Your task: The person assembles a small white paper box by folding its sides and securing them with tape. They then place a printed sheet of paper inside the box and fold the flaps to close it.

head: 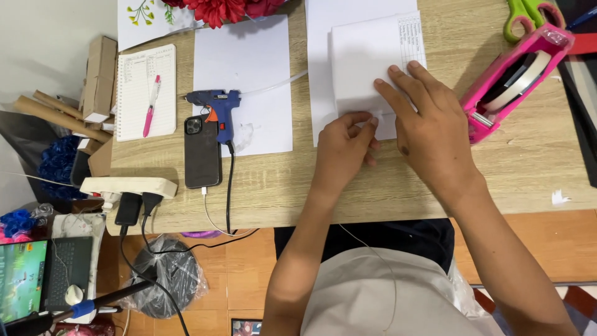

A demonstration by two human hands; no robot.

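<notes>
A folded white paper sheet (364, 59) lies on the wooden table (280, 186), on top of a larger white sheet (323, 18). My left hand (343, 146) pinches the folded paper's near edge between thumb and fingers. My right hand (429, 124) lies flat on the same paper, fingers spread and pressing it down. Just right of my right hand stands a pink tape dispenser (513, 78) with a white roll.
A blue glue gun (217, 109) rests on another white sheet (245, 81), beside a black phone (202, 152). A notepad with a pink pen (151, 102) lies at left. Green scissors (525, 14), red flowers (217, 9), a power strip (127, 185) and a laptop (37, 274) are around.
</notes>
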